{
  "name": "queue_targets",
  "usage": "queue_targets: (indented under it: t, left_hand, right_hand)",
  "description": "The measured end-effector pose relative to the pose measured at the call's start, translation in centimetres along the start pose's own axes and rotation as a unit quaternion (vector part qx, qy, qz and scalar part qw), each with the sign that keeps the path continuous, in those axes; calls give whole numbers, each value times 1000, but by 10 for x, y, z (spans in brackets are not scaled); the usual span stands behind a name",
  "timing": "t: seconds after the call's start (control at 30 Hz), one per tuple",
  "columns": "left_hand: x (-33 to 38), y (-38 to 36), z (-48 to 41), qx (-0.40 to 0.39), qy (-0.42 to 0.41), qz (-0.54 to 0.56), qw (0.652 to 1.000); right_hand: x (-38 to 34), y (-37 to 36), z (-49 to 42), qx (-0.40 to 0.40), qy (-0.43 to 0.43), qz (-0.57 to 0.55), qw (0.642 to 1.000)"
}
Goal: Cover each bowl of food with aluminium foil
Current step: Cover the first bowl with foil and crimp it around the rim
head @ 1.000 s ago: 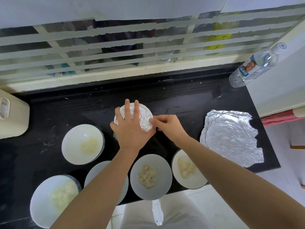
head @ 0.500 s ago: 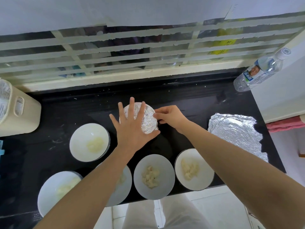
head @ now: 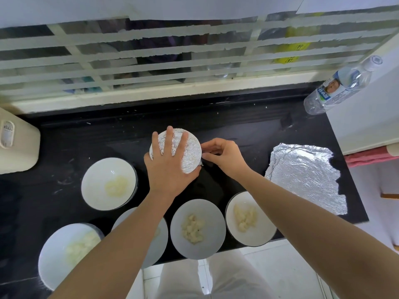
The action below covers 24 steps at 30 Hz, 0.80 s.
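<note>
At the middle of the black counter (head: pixel 237 126), my left hand (head: pixel 170 169) lies flat on the covered bowl (head: pixel 190 147), fingers straight and spread wide across its top. My right hand (head: pixel 224 156) is just beside it, fingertips curled in and pinching the foil (head: pixel 197 165) at the bowl's right rim.

Five open bowls, each with a small heap of pale food, sit nearer the front edge. One (head: pixel 97 175) stands left of the covered bowl, apart from it. Along the front edge run four more. The first (head: pixel 54 251) is by the front left corner and the second (head: pixel 160 244) is partly hidden under my left forearm. The third (head: pixel 207 212) is at the middle, and the fourth (head: pixel 254 236) sits to its right, its far side crossed by my right forearm.

Crinkled foil sheets (head: pixel 306 175) lie flat near the counter's right edge, well apart from the bowls. A clear water bottle (head: pixel 339 87) with a white cap is at the back right corner. A cream container (head: pixel 17 145) stands at the left edge. A barred window (head: pixel 172 50) runs behind the back edge.
</note>
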State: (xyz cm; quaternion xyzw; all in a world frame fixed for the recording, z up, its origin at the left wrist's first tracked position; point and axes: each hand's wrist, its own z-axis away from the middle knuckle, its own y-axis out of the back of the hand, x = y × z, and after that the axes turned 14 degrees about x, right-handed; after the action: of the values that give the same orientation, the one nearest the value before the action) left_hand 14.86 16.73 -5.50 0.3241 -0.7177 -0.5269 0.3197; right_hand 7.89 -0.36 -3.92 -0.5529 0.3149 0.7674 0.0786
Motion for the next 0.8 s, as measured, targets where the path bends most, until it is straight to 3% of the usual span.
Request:
queue_targets:
  t: [0.57,0.8]
  left_hand:
    - [0,1,0,-13,0,-4,1000]
    - [2,0,0,-2,8,3,1000]
  right_hand:
    - [-2,-12,0,62,0,82,995]
    - [-3,-32,24,161,-87,-16,983]
